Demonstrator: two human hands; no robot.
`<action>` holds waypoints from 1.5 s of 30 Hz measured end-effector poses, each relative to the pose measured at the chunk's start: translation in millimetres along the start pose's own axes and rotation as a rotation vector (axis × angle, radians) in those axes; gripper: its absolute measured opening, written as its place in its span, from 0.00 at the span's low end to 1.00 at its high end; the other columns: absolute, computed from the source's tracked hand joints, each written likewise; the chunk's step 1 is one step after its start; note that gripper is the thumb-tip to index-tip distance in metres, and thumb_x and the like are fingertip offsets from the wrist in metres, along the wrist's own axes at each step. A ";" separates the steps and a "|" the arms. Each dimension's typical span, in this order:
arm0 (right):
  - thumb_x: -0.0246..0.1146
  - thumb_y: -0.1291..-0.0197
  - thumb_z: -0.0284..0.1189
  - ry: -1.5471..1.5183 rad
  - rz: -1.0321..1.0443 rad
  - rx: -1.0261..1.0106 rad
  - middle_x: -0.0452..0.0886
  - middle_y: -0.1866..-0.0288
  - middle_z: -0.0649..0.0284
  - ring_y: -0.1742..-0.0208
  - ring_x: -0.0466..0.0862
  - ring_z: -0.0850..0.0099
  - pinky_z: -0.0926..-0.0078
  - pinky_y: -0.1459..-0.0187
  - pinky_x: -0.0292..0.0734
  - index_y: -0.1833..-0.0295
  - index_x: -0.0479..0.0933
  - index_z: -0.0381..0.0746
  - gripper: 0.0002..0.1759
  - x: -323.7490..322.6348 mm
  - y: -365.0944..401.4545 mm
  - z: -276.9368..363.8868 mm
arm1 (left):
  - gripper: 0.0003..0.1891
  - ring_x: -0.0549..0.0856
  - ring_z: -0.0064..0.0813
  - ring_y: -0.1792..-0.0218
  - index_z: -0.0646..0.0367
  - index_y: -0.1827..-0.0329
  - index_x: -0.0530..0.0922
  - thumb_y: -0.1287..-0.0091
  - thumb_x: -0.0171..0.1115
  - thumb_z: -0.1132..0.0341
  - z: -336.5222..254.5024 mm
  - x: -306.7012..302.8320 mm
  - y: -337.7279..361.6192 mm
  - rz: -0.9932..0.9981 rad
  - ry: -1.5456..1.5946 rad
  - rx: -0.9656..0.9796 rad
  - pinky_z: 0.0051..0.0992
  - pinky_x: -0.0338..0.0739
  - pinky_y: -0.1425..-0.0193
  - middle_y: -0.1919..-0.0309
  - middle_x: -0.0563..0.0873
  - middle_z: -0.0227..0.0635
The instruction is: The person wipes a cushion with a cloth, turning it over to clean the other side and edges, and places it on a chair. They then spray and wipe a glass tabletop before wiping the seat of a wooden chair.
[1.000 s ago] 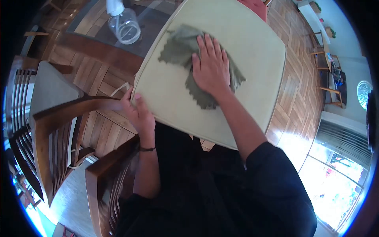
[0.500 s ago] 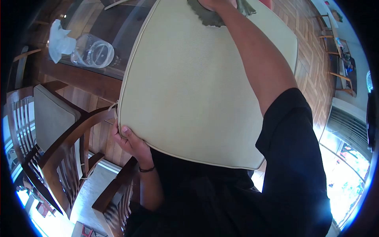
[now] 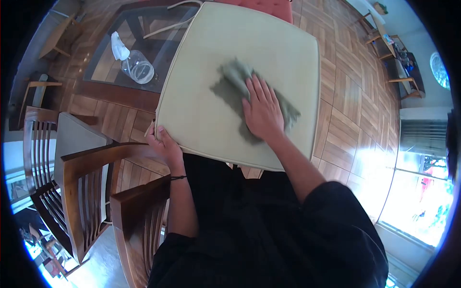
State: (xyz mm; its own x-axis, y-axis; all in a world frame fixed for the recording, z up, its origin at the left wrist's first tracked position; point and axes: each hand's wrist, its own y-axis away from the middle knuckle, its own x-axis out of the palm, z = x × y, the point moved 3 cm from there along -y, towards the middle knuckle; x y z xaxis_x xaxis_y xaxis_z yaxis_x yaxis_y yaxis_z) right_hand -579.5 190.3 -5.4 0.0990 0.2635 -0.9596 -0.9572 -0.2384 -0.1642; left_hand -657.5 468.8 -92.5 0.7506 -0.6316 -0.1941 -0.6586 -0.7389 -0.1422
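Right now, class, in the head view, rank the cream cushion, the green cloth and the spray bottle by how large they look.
1. Cream cushion
2. Green cloth, partly covered by the right hand
3. Spray bottle, though it may look smaller through distance

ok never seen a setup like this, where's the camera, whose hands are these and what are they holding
There is no machine here: these are a person's own bare hands. The camera is worn on that person's head, looking forward and down, so you see roughly what they see. The left hand grips the near left corner of a pale cushion. The right hand lies flat on a green cloth, which rests on the cushion. Beyond, to the left, a spray bottle is on a glass table, with wooden chairs nearer.
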 end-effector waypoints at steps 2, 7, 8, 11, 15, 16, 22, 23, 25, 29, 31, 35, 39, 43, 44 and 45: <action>0.49 0.25 0.38 0.016 0.042 0.095 0.58 0.17 0.54 0.17 0.57 0.56 0.56 0.19 0.52 0.21 0.60 0.38 0.31 -22.1 54.6 -22.0 | 0.19 0.78 0.38 0.41 0.68 0.37 0.72 0.21 0.55 0.60 3.7 -2.2 -3.5 0.000 -0.090 0.020 0.35 0.72 0.35 0.41 0.77 0.47; 0.47 0.24 0.36 0.057 0.097 0.868 0.80 0.38 0.37 0.47 0.84 0.39 0.45 0.43 0.79 0.35 0.73 0.30 0.23 -53.2 135.4 -198.4 | 0.21 0.76 0.46 0.36 0.67 0.36 0.74 0.22 0.56 0.59 -3.3 -6.2 -7.3 0.043 -0.180 -0.017 0.41 0.72 0.34 0.36 0.75 0.52; 0.48 0.23 0.38 -0.009 0.035 0.946 0.82 0.45 0.39 0.51 0.86 0.41 0.47 0.45 0.81 0.36 0.73 0.31 0.23 -47.1 151.6 -240.4 | 0.21 0.75 0.47 0.35 0.66 0.35 0.74 0.22 0.56 0.58 -6.3 -6.7 -6.9 0.049 -0.225 -0.012 0.42 0.72 0.35 0.36 0.75 0.52; 0.50 0.22 0.42 -0.985 -0.388 1.220 0.84 0.52 0.45 0.56 0.87 0.48 0.51 0.48 0.83 0.39 0.74 0.31 0.24 -48.0 187.4 -265.2 | 0.24 0.74 0.49 0.33 0.66 0.34 0.74 0.24 0.58 0.57 -19.1 -9.2 -3.3 -0.069 -0.272 0.087 0.45 0.73 0.35 0.38 0.78 0.52; 0.52 0.22 0.43 -1.685 -0.701 1.031 0.83 0.48 0.53 0.49 0.86 0.56 0.55 0.44 0.81 0.38 0.73 0.31 0.24 -66.2 176.7 -252.5 | 0.27 0.75 0.51 0.36 0.66 0.34 0.73 0.27 0.63 0.55 -64.6 -12.9 26.3 -0.185 -0.428 0.225 0.47 0.71 0.35 0.40 0.79 0.49; 0.53 0.22 0.42 -1.746 -0.701 0.935 0.83 0.47 0.52 0.46 0.85 0.57 0.56 0.41 0.81 0.37 0.73 0.31 0.24 -82.1 160.8 -235.5 | 0.28 0.75 0.51 0.37 0.65 0.34 0.72 0.28 0.64 0.55 -74.1 -10.3 34.2 -0.154 -0.482 0.249 0.48 0.69 0.34 0.39 0.79 0.49; 0.55 0.23 0.40 -1.763 -0.283 0.462 0.83 0.41 0.55 0.40 0.83 0.64 0.64 0.34 0.74 0.36 0.74 0.30 0.24 -135.4 6.1 -146.3 | 0.30 0.71 0.51 0.33 0.61 0.30 0.71 0.31 0.65 0.55 -121.4 48.5 67.6 0.143 -0.541 0.304 0.52 0.59 0.27 0.35 0.76 0.48; 0.58 0.25 0.38 -1.694 -0.198 0.405 0.84 0.43 0.58 0.41 0.83 0.68 0.67 0.36 0.75 0.38 0.76 0.30 0.22 -127.3 -26.6 -135.8 | 0.30 0.70 0.51 0.31 0.61 0.29 0.70 0.31 0.65 0.55 -127.6 62.2 72.1 0.204 -0.589 0.280 0.51 0.57 0.26 0.34 0.76 0.47; 0.64 0.29 0.36 -1.672 -0.042 0.391 0.86 0.53 0.65 0.52 0.84 0.76 0.76 0.49 0.78 0.45 0.81 0.33 0.17 -108.9 -94.6 -97.1 | 0.33 0.67 0.52 0.28 0.58 0.26 0.69 0.30 0.63 0.51 -130.2 89.1 76.9 0.266 -0.771 0.324 0.52 0.56 0.25 0.29 0.72 0.49; 0.66 0.32 0.35 -1.725 0.422 0.170 0.85 0.58 0.66 0.59 0.83 0.78 0.76 0.56 0.78 0.46 0.82 0.36 0.16 -57.3 -216.7 -3.9 | 0.40 0.60 0.53 0.22 0.55 0.21 0.64 0.30 0.58 0.40 -139.9 122.6 75.8 0.402 -1.066 0.276 0.55 0.50 0.22 0.22 0.63 0.50; 0.66 0.32 0.33 -1.738 0.594 0.135 0.86 0.51 0.63 0.50 0.85 0.74 0.74 0.46 0.77 0.43 0.80 0.33 0.18 -27.0 -264.2 41.8 | 0.41 0.59 0.53 0.21 0.55 0.21 0.64 0.30 0.57 0.38 -137.8 126.7 71.2 0.430 -1.063 0.219 0.55 0.48 0.21 0.21 0.62 0.50; 0.67 0.32 0.38 -1.883 0.932 0.339 0.86 0.48 0.60 0.46 0.83 0.71 0.70 0.42 0.75 0.43 0.80 0.33 0.21 4.7 -318.0 103.2 | 0.41 0.59 0.53 0.20 0.54 0.21 0.64 0.31 0.56 0.37 -136.5 128.6 69.7 0.468 -1.084 0.167 0.56 0.46 0.20 0.21 0.61 0.50; 0.67 0.33 0.42 -1.121 0.813 0.366 0.87 0.53 0.56 0.50 0.86 0.64 0.66 0.46 0.80 0.43 0.80 0.34 0.23 75.1 -337.8 94.8 | 0.43 0.56 0.52 0.19 0.54 0.20 0.63 0.31 0.56 0.35 -136.2 126.3 70.6 0.480 -1.074 0.142 0.56 0.45 0.20 0.20 0.60 0.50; 0.65 0.32 0.47 -0.787 0.398 0.208 0.80 0.38 0.47 0.37 0.80 0.56 0.62 0.33 0.73 0.31 0.72 0.31 0.34 27.6 -307.0 17.6 | 0.46 0.55 0.50 0.19 0.57 0.20 0.63 0.33 0.57 0.33 -133.1 117.9 67.2 0.431 -1.038 0.000 0.56 0.45 0.19 0.20 0.59 0.52; 0.64 0.31 0.48 -0.666 0.359 0.227 0.75 0.31 0.45 0.29 0.74 0.53 0.60 0.27 0.66 0.29 0.69 0.32 0.37 20.9 -304.0 -18.5 | 0.47 0.55 0.49 0.18 0.58 0.20 0.62 0.33 0.58 0.32 -133.9 111.7 69.9 0.411 -1.017 -0.079 0.55 0.45 0.19 0.20 0.59 0.53; 0.64 0.32 0.50 -0.472 0.311 0.235 0.71 0.28 0.45 0.25 0.68 0.51 0.54 0.25 0.62 0.27 0.67 0.34 0.39 11.4 -300.9 -59.1 | 0.49 0.54 0.50 0.18 0.60 0.20 0.59 0.33 0.58 0.32 -135.3 101.1 72.6 0.228 -1.011 -0.219 0.55 0.46 0.19 0.20 0.59 0.54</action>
State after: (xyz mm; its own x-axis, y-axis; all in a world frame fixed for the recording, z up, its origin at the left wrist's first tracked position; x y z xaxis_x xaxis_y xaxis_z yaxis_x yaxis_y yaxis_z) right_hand -274.2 209.8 19.6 -0.2746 0.6130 -0.7409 -0.9615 -0.1724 0.2138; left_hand -622.1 319.6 8.9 0.1505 -0.3462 -0.9260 -0.6782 -0.7176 0.1581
